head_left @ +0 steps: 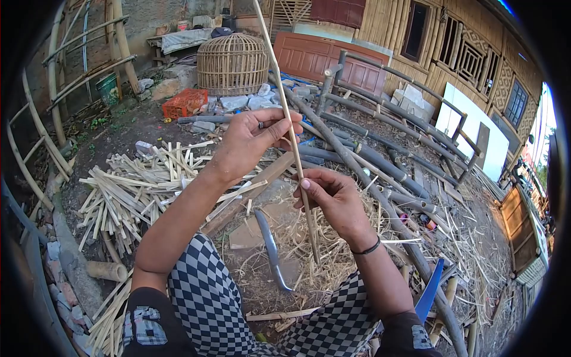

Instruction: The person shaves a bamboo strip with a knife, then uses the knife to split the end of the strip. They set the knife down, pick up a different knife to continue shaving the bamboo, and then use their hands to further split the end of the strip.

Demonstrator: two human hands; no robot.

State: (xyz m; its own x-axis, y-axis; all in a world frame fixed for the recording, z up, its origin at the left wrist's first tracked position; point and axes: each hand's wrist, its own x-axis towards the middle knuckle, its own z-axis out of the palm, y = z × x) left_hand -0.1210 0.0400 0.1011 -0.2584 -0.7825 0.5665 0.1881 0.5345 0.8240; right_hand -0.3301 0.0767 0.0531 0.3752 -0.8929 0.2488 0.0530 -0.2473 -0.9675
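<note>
A long, thin bamboo strip (275, 62) stands nearly upright before me, leaning a little to the left at its top. My left hand (257, 138) pinches it around the middle, a dark ring on one finger. Lower down, my right hand (328, 199) grips the same strip between thumb and fingers, with a dark band at the wrist. The strip's lower end hangs over shavings. On the ground between my knees lies a curved machete (271, 253), its blade pointing toward me; neither hand touches it.
Cut bamboo sticks (125, 193) are heaped at left. Shavings (339, 262) cover the ground. Bamboo poles (386, 163) and a bamboo frame (410, 122) lie at right. Farther back are a woven cage (232, 64) and an orange crate (184, 104). A blue saw blade (429, 291) is near my right arm.
</note>
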